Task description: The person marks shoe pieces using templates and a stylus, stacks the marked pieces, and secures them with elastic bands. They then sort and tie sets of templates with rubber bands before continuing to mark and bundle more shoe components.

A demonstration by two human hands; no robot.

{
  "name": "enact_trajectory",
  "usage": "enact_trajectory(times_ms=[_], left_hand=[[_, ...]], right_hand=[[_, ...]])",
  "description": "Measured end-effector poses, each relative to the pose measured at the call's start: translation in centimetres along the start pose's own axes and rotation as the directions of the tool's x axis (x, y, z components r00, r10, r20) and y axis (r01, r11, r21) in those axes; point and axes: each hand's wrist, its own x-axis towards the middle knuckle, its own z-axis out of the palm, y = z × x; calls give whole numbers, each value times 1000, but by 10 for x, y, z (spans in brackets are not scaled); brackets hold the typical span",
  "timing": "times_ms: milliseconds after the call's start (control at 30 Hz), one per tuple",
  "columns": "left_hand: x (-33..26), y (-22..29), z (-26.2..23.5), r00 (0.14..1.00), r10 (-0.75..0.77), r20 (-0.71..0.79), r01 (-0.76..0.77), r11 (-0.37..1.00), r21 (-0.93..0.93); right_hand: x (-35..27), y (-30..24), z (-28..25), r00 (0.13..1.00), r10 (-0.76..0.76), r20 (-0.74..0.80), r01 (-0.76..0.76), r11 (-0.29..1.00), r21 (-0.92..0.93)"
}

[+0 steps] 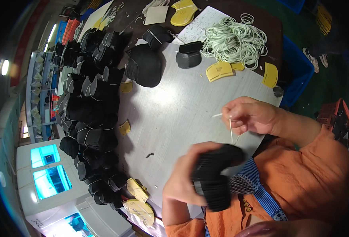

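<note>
My left hand (pixel 181 173) is wrapped round a curved stack of black fabric pieces (pixel 216 168), held above the table near my apron. My right hand (pixel 250 116) pinches a thin white band (pixel 231 128) just beyond the stack. One strand of the band runs down toward the stack, and a short end sticks out to the left of the fingers. Motion blurs the left hand and the stack a little. A heap of pale green elastic bands (pixel 237 41) lies at the far right of the table.
Tied black bundles (pixel 97 102) line the table's left side. A loose black stack (pixel 143 65) and a smaller dark stack (pixel 189 57) lie farther back. Yellow templates (pixel 219 71) are scattered about the light tabletop (pixel 174 114). Blue crates (pixel 299 71) stand beyond the right edge.
</note>
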Motion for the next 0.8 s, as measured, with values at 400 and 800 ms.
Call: enact_trajectory(times_ms=[400,800], left_hand=[[71,-30,-4,965,-180,-189,246,868,431],[102,-47,-17,860,176,-478,341,496,798]], right_hand=[[38,-5,12,500,-626,598,405,-442,-801],[21,39,24,509,-715,478,397,-298,-868]])
